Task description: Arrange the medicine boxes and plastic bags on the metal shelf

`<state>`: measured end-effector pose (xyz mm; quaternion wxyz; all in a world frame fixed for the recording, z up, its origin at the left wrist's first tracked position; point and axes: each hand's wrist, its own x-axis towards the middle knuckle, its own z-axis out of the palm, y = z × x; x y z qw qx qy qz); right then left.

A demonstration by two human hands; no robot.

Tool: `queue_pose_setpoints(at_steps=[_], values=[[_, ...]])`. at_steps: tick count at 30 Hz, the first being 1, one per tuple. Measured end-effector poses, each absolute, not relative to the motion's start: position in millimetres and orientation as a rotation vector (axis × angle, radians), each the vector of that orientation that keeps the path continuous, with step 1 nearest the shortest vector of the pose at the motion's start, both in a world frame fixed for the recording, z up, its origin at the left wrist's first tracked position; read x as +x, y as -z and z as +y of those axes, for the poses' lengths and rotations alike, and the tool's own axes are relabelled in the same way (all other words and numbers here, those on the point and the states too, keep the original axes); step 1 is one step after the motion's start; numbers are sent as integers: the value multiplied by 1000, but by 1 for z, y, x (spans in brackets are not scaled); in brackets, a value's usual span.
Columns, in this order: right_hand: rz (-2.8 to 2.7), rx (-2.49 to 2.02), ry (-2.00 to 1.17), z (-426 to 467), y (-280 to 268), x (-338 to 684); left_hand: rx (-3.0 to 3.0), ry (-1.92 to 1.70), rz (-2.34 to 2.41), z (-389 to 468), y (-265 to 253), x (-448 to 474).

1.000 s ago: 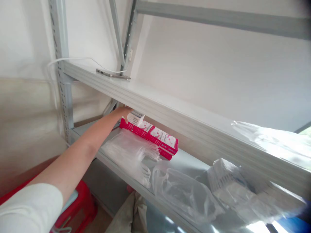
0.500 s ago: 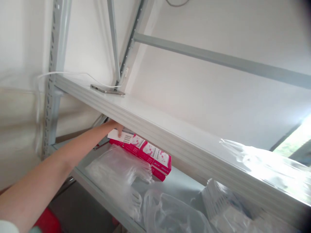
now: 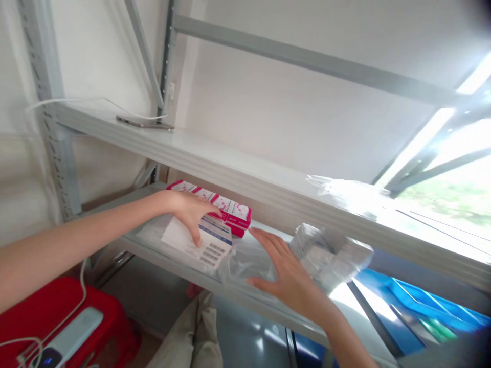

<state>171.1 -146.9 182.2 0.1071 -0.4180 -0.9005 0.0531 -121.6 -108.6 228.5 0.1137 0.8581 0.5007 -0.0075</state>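
Note:
My left hand grips a flat white sheet printed with barcodes and a blue band. The thumb lies on its face and the fingers are at its far edge. Whether it is a single sheet or something thicker, I cannot tell. Behind it, a row of pink-and-white boxes stands stacked on the lower shelf. My right hand is open to the right of the sheet, apart from it, with thumb and fingers spread. Beneath and between the hands lie clear plastic bags.
A plastic-wrapped pack sits right of my right hand. The upper shelf runs above the boxes, bearing a phone-like slab and clear plastic. A red stool with a power bank stands lower left; a blue crate is lower right.
My left hand has brought the barcode sheet rightward and forward, off the pink boxes and over the plastic bags. My right hand has come into view. The camera view has shifted.

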Motion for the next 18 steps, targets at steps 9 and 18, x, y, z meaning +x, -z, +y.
queue_pose_setpoints(at_steps=[9,18], values=[[-2758,-1281,-893,-122,-209,218,2645,68,1154,-111,-230,1],[-2675,-1298,-833,-64,-188,261,2668,-301,1295,-76,-153,53]])
